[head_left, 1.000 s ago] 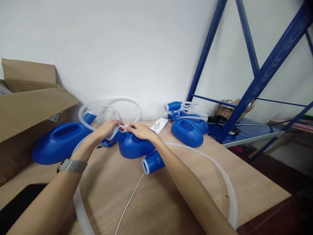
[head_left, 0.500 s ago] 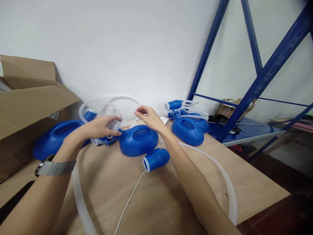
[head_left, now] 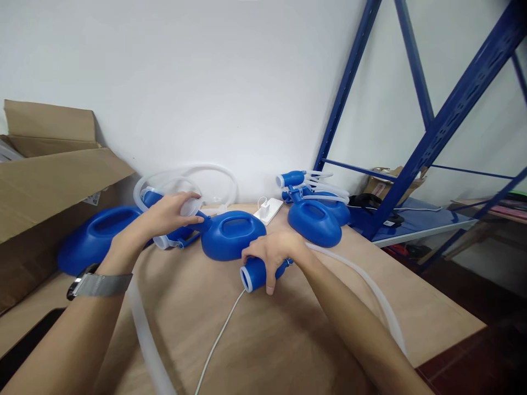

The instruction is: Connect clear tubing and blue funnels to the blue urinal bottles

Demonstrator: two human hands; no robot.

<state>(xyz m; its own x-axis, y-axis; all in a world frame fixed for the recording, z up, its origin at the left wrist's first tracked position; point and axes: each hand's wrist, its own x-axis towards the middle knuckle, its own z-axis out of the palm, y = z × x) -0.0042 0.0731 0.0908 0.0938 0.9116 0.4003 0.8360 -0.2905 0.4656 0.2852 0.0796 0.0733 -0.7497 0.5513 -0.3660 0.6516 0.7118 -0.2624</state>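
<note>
Gripping: right hand (head_left: pixel 272 255) round one blue cap (head_left: pixel 253 275), left hand (head_left: pixel 171 213) clasping one clear cup (head_left: pixel 190 209), among three blue bottles (head_left: pixel 233 235).

A plain white wall (head_left: pixel 214 82) backs the wooden worktop (head_left: pixel 288 340). A blue metal rack (head_left: pixel 428 148) stands at the right over a dark red floor (head_left: pixel 486 356). An open cardboard box (head_left: pixel 45 181) sits at the left.

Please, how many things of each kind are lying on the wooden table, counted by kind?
Blue bottles: 4
Blue connector held by the right hand: 1
Translucent hoses: 2
White charger: 1
Cardboard box: 1
Total: 9
</note>
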